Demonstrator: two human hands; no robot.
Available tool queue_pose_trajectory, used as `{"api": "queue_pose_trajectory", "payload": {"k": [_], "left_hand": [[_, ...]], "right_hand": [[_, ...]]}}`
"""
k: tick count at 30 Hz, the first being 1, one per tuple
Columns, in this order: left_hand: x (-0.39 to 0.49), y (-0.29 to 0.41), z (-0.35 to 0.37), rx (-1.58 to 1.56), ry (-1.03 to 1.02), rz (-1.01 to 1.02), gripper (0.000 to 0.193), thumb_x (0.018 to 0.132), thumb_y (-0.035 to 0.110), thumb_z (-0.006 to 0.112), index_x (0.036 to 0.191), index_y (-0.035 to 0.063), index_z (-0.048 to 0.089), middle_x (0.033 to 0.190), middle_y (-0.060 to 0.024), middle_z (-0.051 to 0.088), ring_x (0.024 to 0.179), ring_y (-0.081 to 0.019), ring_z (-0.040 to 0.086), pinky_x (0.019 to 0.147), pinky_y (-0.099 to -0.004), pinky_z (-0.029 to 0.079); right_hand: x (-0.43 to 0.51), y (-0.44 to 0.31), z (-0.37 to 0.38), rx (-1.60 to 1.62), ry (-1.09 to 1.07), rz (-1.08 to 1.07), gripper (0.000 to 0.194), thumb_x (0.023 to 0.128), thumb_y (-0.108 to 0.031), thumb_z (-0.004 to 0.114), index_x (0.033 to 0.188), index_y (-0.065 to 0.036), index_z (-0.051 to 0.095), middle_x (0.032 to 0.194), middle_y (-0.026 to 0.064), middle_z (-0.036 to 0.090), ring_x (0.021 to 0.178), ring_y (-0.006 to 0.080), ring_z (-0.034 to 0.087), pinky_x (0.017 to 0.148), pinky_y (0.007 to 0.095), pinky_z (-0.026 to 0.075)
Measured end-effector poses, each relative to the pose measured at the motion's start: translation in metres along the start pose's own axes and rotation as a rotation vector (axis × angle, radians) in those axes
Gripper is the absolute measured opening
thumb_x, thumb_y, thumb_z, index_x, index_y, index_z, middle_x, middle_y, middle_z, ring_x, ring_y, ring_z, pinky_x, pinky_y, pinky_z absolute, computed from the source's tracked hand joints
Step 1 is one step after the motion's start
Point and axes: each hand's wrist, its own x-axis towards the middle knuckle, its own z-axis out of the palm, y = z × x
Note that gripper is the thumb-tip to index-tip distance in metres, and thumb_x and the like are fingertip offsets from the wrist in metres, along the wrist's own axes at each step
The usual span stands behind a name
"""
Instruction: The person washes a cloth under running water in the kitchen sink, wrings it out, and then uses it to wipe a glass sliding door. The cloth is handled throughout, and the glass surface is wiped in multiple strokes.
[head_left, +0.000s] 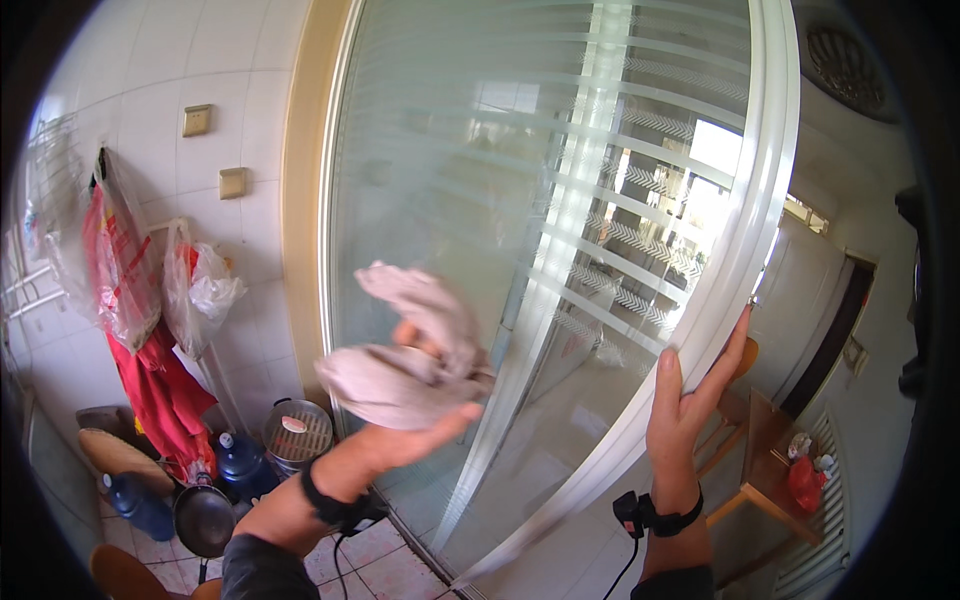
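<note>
A crumpled pale pink cloth (405, 382) is in my left hand (420, 439), in front of the glass of a sliding door (442, 210); hand and cloth are slightly blurred, and whether the cloth touches the glass I cannot tell. Most of the fingers are hidden behind the cloth. My right hand (686, 409) grips the edge of the door's white frame (720, 300), thumb on the near side and fingers along the outer side. The glass bears frosted stripes and chevron bands. Both wrists wear black straps with small devices and cables.
Plastic bags (124, 270) and a red cloth (161, 390) hang on the tiled wall at left. Below them stand blue water bottles (244, 461), a frying pan (204, 521) and a steamer pot (298, 431). Beyond the door at right are a wooden table (772, 450) and a radiator (832, 480).
</note>
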Motion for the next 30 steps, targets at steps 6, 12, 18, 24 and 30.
{"api": "queue_pose_trajectory", "payload": {"k": [6, 12, 18, 24, 30], "left_hand": [[0.055, -0.038, 0.075, 0.417, 0.146, 0.252, 0.066, 0.078, 0.020, 0.071, 0.137, 0.0049, 0.045, 0.146, -0.0291, 0.031, 0.126, -0.0520, 0.038, 0.108, -0.0545, 0.032], [0.105, -0.058, 0.028, 0.416, 0.179, 0.336, 0.061, 0.077, 0.016, 0.067, 0.134, 0.0026, 0.047, 0.143, -0.0264, 0.038, 0.125, -0.0486, 0.042, 0.108, -0.0527, 0.034], [0.224, -0.070, -0.070, 0.920, 0.433, 0.295, 0.048, 0.082, 0.019, 0.059, 0.124, -0.0017, 0.052, 0.133, -0.0243, 0.049, 0.125, -0.0413, 0.045, 0.109, -0.0451, 0.036], [0.299, -0.092, -0.130, 0.716, 0.504, 0.236, 0.038, 0.087, 0.027, 0.061, 0.115, 0.0018, 0.053, 0.117, -0.0174, 0.055, 0.106, -0.0377, 0.053, 0.093, -0.0435, 0.044], [0.277, -0.073, -0.107, 0.804, 0.422, 0.388, 0.046, 0.083, 0.025, 0.065, 0.118, -0.0010, 0.049, 0.120, -0.0231, 0.051, 0.109, -0.0412, 0.052, 0.091, -0.0456, 0.045]], "right_hand": [[-0.002, 0.006, 0.001, -0.079, -0.017, 0.030, 0.083, 0.083, -0.004, 0.053, 0.152, 0.002, 0.007, 0.152, 0.0222, 0.020, 0.137, 0.0317, 0.029, 0.113, 0.0400, 0.022], [-0.007, 0.009, 0.005, -0.181, 0.058, 0.096, 0.085, 0.082, -0.015, 0.055, 0.152, 0.001, 0.009, 0.153, 0.0185, 0.021, 0.137, 0.0285, 0.031, 0.112, 0.0377, 0.025], [-0.008, 0.005, 0.011, -0.225, 0.129, 0.158, 0.086, 0.084, -0.021, 0.058, 0.154, -0.004, 0.011, 0.149, 0.0139, 0.032, 0.123, 0.0264, 0.047, 0.102, 0.0393, 0.040], [-0.011, 0.006, 0.010, -0.189, 0.143, 0.190, 0.088, 0.085, -0.030, 0.060, 0.154, -0.006, 0.012, 0.149, 0.0133, 0.033, 0.122, 0.0265, 0.050, 0.097, 0.0385, 0.045], [-0.011, 0.007, 0.009, -0.182, 0.168, 0.177, 0.094, 0.085, -0.033, 0.065, 0.154, -0.005, 0.007, 0.141, 0.0153, 0.039, 0.111, 0.0243, 0.054, 0.086, 0.0375, 0.050]]}}
